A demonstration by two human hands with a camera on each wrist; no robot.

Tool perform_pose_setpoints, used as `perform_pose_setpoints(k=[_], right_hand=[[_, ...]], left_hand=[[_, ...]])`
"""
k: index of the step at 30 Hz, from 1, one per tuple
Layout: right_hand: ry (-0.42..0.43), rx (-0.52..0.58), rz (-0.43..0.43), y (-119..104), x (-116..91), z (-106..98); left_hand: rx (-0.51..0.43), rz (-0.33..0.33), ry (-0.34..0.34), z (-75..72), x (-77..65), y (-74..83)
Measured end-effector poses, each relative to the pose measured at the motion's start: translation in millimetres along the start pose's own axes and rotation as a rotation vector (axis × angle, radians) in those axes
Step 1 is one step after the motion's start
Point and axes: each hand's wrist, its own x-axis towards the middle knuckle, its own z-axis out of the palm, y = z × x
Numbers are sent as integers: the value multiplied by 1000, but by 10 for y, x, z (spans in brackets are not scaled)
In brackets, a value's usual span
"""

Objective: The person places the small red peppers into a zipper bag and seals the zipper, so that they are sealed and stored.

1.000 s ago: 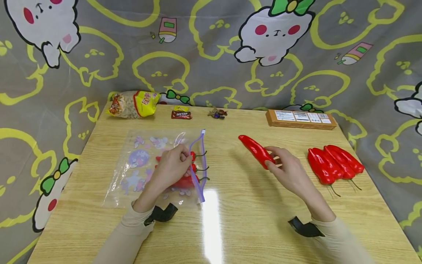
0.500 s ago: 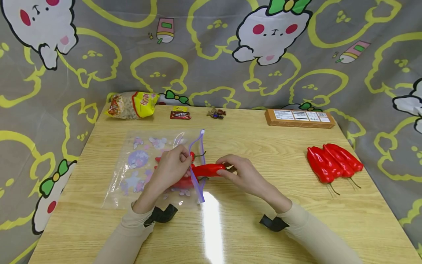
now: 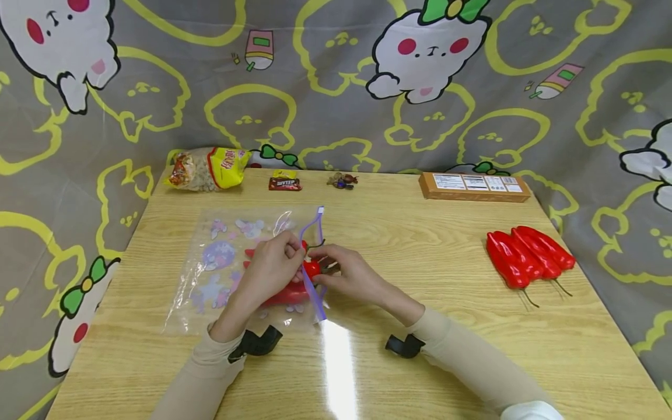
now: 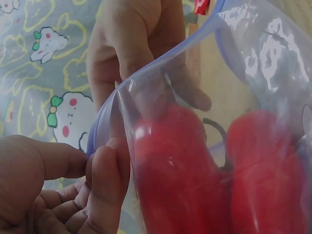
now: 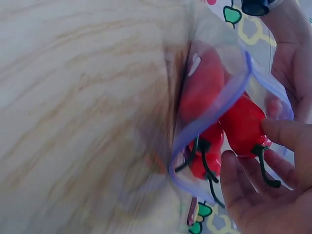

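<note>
My left hand [image 3: 274,259] pinches the purple rim of a clear zip bag [image 3: 209,315], holding its mouth up, as the left wrist view shows. At that mouth my right hand [image 3: 350,275] holds a shiny red pepper [image 5: 243,127] by its stem end, thumb on one side and fingers on the other. Most of this pepper is inside the bag, its green stem still outside. Other red peppers [image 5: 201,90] lie in the bag beside it, with dark green stems sticking out of the opening. In the head view the left hand partly hides the bagged peppers.
Several more red peppers [image 3: 504,261] lie side by side at the table's right. Along the back edge are a yellow snack bag [image 3: 231,168], a small dark red wrapped bar [image 3: 285,184], a cluster of small trinkets [image 3: 342,181] and a long brown box [image 3: 474,188].
My right hand has carried the red pepper leftward from mid-table and pushed it, tip first, into the bag mouth. The left hand has stayed on the rim.
</note>
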Motion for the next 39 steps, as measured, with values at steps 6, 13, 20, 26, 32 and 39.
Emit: perform_pose_setpoints(k=[6, 13, 20, 26, 32, 39], right_hand=[[3, -21, 40, -32, 88, 114], [2, -36, 38, -26, 111, 190], [31, -50, -30, -4, -24, 10], [205, -272, -8, 106, -418, -485], [439, -620, 103, 432, -970, -1066], [583, -849, 304, 695, -1516, -1608]], left_hand=[[5, 32, 0, -13, -8, -5], [27, 39, 10, -20, -6, -10], [17, 25, 11, -27, -8, -6], [22, 26, 16, -20, -4, -6], [46, 25, 14, -14, 3, -10], [51, 33, 21, -17, -2, -16]])
